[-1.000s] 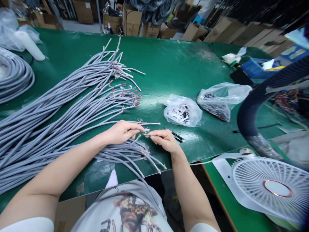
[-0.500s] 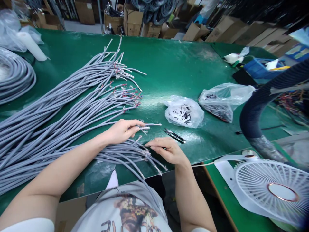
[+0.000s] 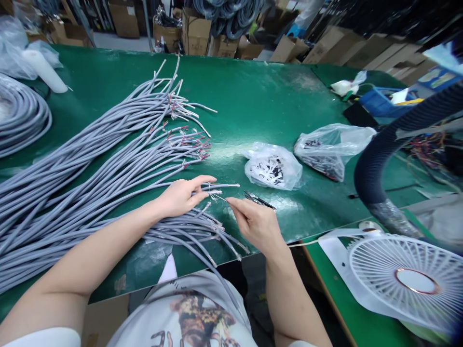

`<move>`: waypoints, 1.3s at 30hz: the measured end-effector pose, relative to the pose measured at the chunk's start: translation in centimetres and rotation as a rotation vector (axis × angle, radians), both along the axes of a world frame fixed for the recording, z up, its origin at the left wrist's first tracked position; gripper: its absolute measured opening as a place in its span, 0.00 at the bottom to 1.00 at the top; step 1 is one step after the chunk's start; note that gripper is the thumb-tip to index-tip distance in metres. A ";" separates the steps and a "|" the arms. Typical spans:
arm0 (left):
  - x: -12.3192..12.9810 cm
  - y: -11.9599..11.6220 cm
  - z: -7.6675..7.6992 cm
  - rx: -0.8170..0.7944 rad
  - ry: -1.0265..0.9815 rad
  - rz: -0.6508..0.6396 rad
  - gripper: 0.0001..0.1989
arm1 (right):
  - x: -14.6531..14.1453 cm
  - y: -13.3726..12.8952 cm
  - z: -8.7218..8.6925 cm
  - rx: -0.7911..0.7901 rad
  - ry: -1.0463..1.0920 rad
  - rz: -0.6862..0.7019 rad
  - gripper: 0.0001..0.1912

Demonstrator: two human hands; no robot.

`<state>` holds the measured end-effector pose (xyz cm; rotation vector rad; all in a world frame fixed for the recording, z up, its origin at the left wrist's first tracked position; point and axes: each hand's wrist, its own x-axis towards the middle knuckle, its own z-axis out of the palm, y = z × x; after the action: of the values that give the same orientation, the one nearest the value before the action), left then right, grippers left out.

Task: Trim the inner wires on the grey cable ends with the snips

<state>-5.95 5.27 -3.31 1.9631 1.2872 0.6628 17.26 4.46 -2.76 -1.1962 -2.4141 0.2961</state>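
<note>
My left hand (image 3: 183, 196) is closed around a grey cable (image 3: 228, 185) near its stripped end, where fine frayed strands (image 3: 217, 193) stick out. My right hand (image 3: 255, 219) is closed in a pinch just to the right. A thin, pale, straight piece (image 3: 220, 197) runs from its fingertips to the frayed strands; I cannot tell whether it is a wire strand or a slim tool. Below my hands lies a bunch of grey cables (image 3: 188, 229) with stripped ends. Small black thread snips (image 3: 261, 200) lie just beyond my right hand.
More grey cables (image 3: 119, 120) with bared red wires cover the left of the green table (image 3: 246, 106). Bags of small black and white pieces (image 3: 275, 168) and dark pieces (image 3: 325, 156) lie right of centre. A black hose (image 3: 372, 164) and white fan (image 3: 394, 274) stand at right.
My right hand has moved up from the lower cable bunch to beside my left fingers and turned, its fingers more curled. A thin piece now shows between it and the frayed strands. My left hand stays put.
</note>
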 end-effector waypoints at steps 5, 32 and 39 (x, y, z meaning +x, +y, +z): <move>0.0 0.0 0.2 0.019 0.041 0.001 0.21 | -0.2 -0.1 0.3 0.022 -0.080 -0.017 0.14; 0.0 -0.1 0.1 0.029 0.072 0.007 0.22 | -0.3 -0.3 0.5 0.113 -0.130 -0.037 0.14; 0.1 0.0 0.2 0.023 0.075 0.010 0.22 | -0.3 -0.4 0.9 0.102 -0.110 -0.017 0.14</move>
<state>-5.88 5.24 -3.09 2.0187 1.3412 0.6167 16.98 4.03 -1.91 -1.2160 -2.4786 0.1020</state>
